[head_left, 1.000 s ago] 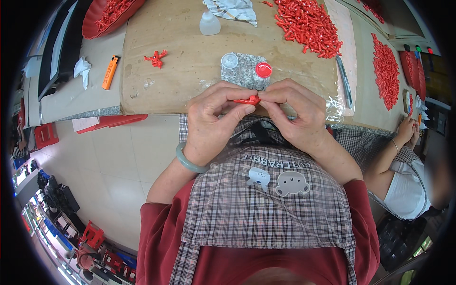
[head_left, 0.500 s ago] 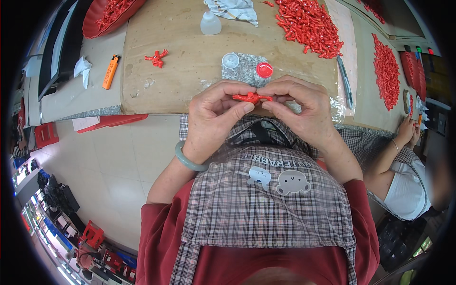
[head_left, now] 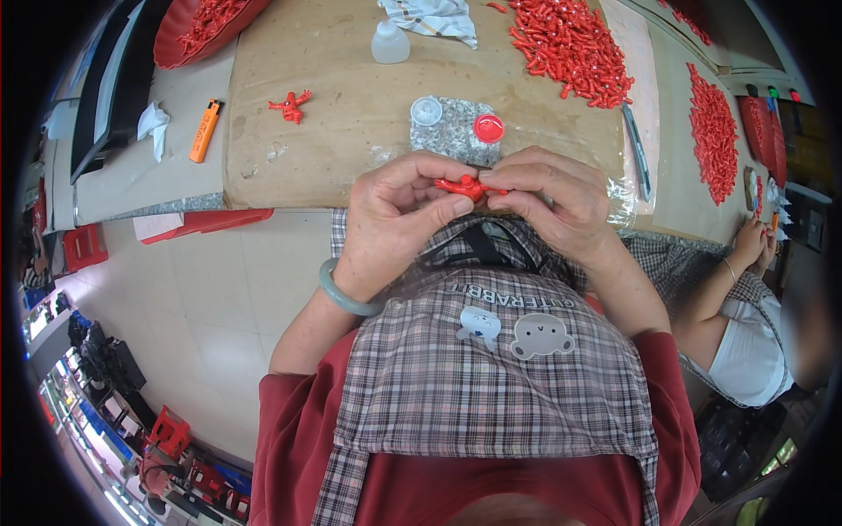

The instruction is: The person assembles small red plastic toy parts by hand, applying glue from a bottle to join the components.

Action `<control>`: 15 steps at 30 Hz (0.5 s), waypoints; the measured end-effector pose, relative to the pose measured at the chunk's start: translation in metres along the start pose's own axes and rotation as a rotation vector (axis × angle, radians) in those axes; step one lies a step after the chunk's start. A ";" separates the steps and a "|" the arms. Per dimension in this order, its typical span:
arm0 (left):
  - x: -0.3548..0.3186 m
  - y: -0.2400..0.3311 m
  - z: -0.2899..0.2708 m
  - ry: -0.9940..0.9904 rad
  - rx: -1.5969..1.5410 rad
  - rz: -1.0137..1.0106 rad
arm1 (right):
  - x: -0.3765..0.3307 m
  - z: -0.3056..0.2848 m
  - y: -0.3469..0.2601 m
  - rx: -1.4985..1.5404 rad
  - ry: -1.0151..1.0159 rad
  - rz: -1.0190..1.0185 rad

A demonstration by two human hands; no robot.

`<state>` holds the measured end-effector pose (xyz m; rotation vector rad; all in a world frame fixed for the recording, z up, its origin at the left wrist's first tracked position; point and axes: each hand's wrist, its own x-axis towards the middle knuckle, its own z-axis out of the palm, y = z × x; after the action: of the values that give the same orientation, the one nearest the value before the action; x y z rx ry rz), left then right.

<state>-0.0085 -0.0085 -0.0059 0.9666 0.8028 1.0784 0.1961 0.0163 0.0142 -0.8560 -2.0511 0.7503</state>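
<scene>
A small red plastic figure (head_left: 471, 187) is pinched between my two hands just off the table's near edge. My left hand (head_left: 395, 195) grips its left end between thumb and fingers. On the other side, my right hand (head_left: 557, 197) has thumb and forefinger closed on the right end. Fingertips hide parts of the figure. Beyond my hands lies a speckled grey stone slab (head_left: 447, 127), carrying a pale round cap (head_left: 426, 111) and a small pot of red paint (head_left: 488, 129). Another red figure (head_left: 290, 107) with limbs spread rests farther left on the brown board.
A heap of red pieces (head_left: 570, 53) lies at the far right, a second heap (head_left: 714, 131) beyond it. A blade-like tool (head_left: 638, 153), an orange lighter (head_left: 206, 131), a translucent bottle (head_left: 389, 42) and a red bowl (head_left: 206, 39) stand around. A co-worker's hands (head_left: 754, 244) are at right.
The red figure has turned a little between my fingers and shifted slightly right. My right fingers have moved along its right end. The things on the table stay in place.
</scene>
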 end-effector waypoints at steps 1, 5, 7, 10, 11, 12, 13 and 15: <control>0.000 0.001 0.000 -0.012 -0.027 -0.025 | 0.000 0.000 0.000 0.016 -0.005 -0.003; 0.000 0.004 0.002 -0.023 -0.069 -0.052 | -0.004 0.004 0.002 0.044 0.048 -0.025; 0.000 0.003 0.002 -0.016 -0.008 -0.003 | -0.006 0.006 0.002 0.049 0.057 -0.012; 0.001 0.004 0.003 -0.014 0.122 0.083 | -0.009 0.011 0.003 0.060 0.111 0.012; 0.001 0.005 0.003 -0.018 0.190 0.120 | -0.010 0.013 0.003 0.065 0.155 0.023; 0.001 0.006 0.003 -0.018 0.190 0.120 | -0.010 0.013 0.003 0.065 0.154 0.023; 0.001 0.006 0.004 -0.015 0.199 0.135 | -0.011 0.014 0.002 0.098 0.159 0.061; 0.001 0.006 0.004 -0.011 0.209 0.149 | -0.013 0.015 0.002 0.132 0.163 0.099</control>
<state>-0.0065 -0.0074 0.0013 1.2239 0.8567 1.1309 0.1902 0.0038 -0.0007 -0.9183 -1.8060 0.8317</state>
